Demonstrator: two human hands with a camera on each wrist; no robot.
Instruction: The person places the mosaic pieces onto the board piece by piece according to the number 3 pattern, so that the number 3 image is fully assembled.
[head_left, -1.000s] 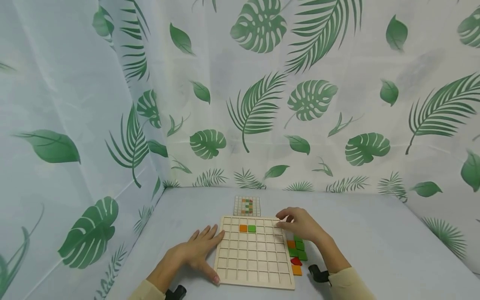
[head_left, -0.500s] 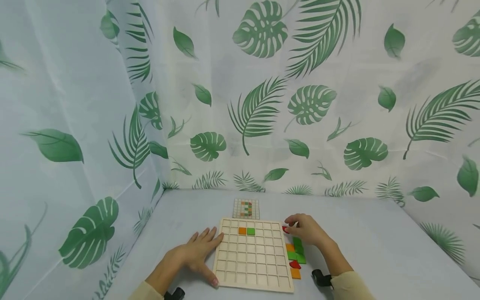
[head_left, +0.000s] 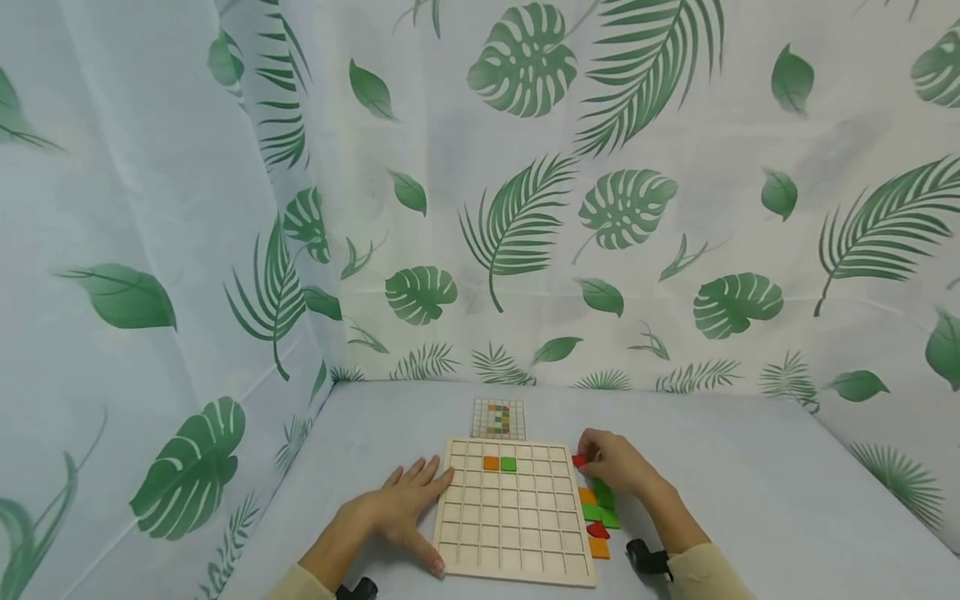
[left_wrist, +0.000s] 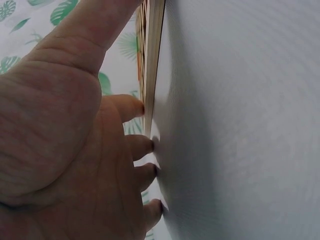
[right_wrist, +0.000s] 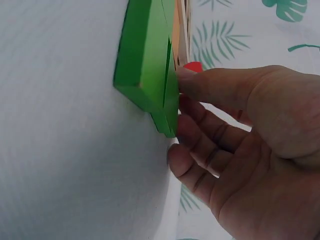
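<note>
A pale wooden grid board (head_left: 517, 533) lies on the table, with an orange square tile (head_left: 491, 463) and a green square tile (head_left: 508, 464) side by side in its upper part. My left hand (head_left: 397, 512) rests spread at the board's left edge, thumb and index finger against it. Just off the upper right corner, my right hand (head_left: 615, 462) pinches a red tile (head_left: 578, 460) between thumb and fingers. In the right wrist view the thumb covers most of this red tile (right_wrist: 193, 66). Green tiles (right_wrist: 150, 60) sit right beside those fingers.
Along the board's right side lie several loose tiles: green ones (head_left: 604, 497), a second red one (head_left: 597, 530) and an orange one (head_left: 599, 547). Behind the board lies a small pattern card (head_left: 498, 418) with a coloured grid. Leaf-printed curtains (head_left: 525, 250) enclose the table.
My right hand has moved from over the board's upper right corner to just outside it, and its fingers have come together on the red tile. The left hand stays at the board's edge.
</note>
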